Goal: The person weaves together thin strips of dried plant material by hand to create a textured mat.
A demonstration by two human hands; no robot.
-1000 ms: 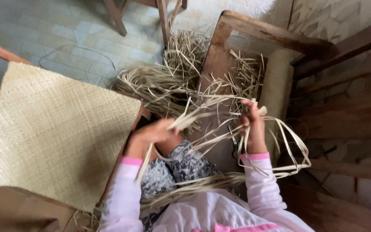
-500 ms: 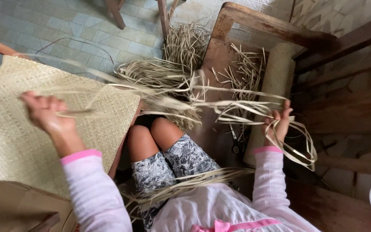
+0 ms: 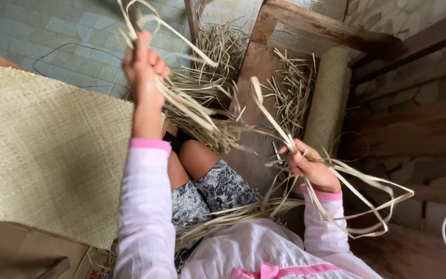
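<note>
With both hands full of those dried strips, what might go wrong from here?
1. The left hand is raised high with long strips that trail into the loose pile; pulling further may tangle or snap them.
2. The right hand grips a looping bundle that hangs off to the side; the loops could snag on the wooden frame.
3. Scissors seem to lie just by the right hand, so a careless reach risks a cut.

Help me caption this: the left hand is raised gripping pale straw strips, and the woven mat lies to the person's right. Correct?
Not quite. The woven mat lies to the person's left, as the head view shows. The left hand is indeed raised gripping pale straw strips.
</note>
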